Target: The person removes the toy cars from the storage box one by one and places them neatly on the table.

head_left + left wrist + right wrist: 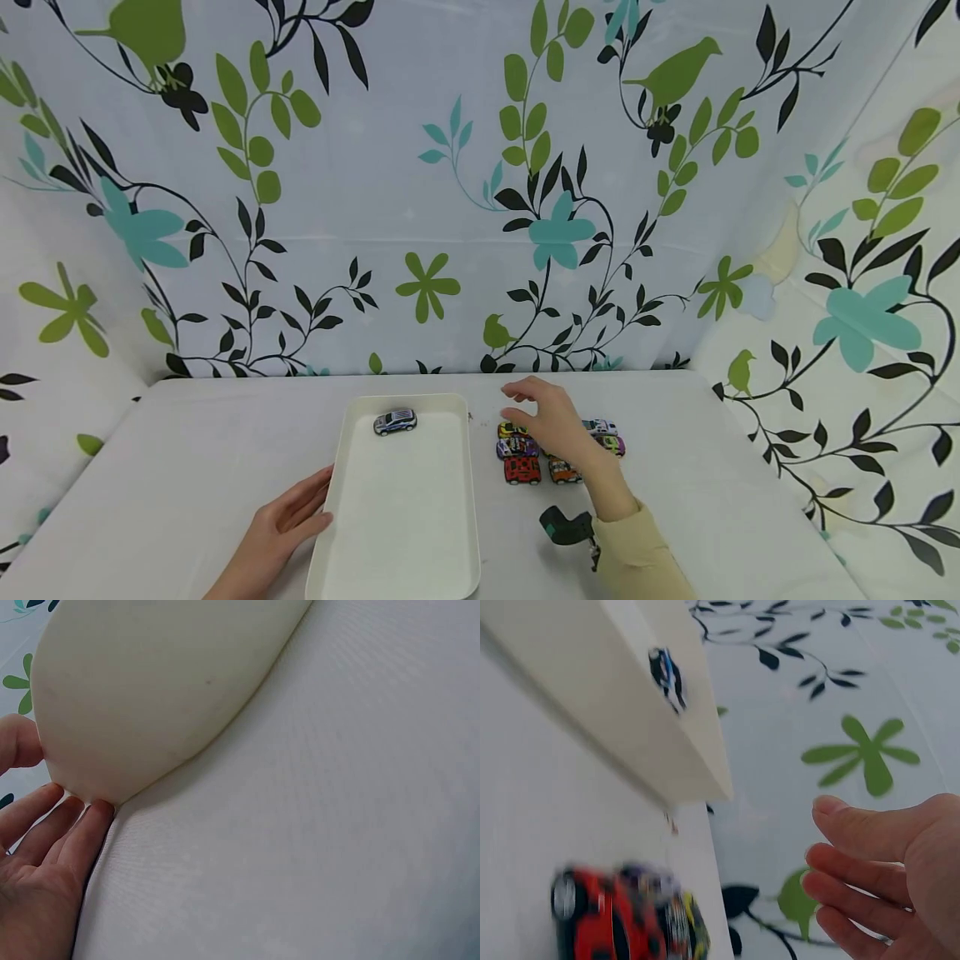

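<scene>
A white rectangular tray lies on the table, with a silver-blue toy car near its far end. My left hand holds the tray's left side, thumb at the rim and fingertips against the lower wall. Right of the tray, several toy cars stand close together, among them a red one, a purple one and an orange one. Over the far part of this group hovers my right hand, thumb and fingers apart with nothing between them. It hides some of the cars.
A black curved device shows beside the right sleeve. Behind the white table and along its sides hangs a cloth printed with leaves, flowers and birds.
</scene>
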Available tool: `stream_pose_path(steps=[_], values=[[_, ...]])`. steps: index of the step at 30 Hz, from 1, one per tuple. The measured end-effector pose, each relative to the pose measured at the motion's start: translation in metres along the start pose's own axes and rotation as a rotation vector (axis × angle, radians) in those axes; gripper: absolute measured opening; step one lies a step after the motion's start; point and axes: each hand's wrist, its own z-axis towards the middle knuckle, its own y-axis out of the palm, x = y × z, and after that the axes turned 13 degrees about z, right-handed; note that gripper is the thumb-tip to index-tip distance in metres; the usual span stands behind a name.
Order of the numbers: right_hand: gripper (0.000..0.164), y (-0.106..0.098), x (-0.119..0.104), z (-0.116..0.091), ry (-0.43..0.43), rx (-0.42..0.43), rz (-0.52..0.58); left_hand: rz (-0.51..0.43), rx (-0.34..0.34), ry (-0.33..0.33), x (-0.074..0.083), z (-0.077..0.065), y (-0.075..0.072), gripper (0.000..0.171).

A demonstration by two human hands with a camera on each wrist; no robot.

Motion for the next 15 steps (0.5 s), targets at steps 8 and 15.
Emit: stream_pose_path(steps=[8,15], values=[[0.031,0.05,-0.026,0.035,-0.016,-0.15,0.027,-0.008,0.009,0.009,-0.001,0.0,0.001,0.069],[0.032,0.087,-0.037,0.054,-0.031,-0.264,-0.027,-0.006,0.024,0.002,-0.003,0.0,0.002,0.068]])
